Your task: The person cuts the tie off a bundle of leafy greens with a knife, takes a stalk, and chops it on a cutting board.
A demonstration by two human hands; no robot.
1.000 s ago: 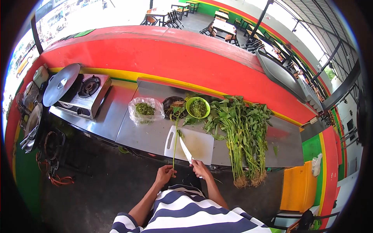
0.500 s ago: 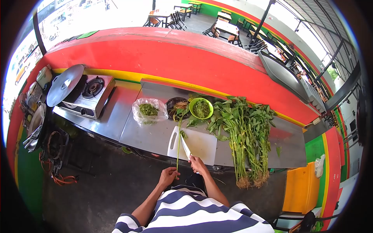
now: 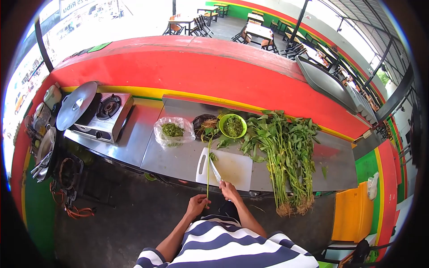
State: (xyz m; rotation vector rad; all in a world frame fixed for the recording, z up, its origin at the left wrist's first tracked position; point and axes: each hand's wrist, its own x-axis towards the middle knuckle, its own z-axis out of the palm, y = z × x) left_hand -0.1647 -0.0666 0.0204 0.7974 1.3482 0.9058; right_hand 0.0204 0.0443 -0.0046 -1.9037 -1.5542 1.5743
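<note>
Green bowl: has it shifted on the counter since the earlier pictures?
No. Against the white cutting board, the green bowl sits in the same spot, just beyond its far edge; only the camera's view has shifted slightly.

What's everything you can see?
Cutting board: one, white, on counter
Knife: one, silver, over board
Stem: one, green, across board
Leafy stalks: many, green, board's right
Bowl: one, lime, behind board
Plastic bag: one, clear, bowl's left
Chopped greens: two heaps, green, bowl, bag
Dark bag: one, black, beside bowl
Gas stove: one, silver, counter's left
Lid: one, grey, by stove
Counter: one, silver, before wall
Wall: one, mostly red, beyond counter
Tables and chairs: several, mixed, beyond wall
Cabinet: one, orange, far right
Shirt: one, blue-white, bottom
Left hand: one, bare, on stem
Right hand: one, bare, on knife
</note>
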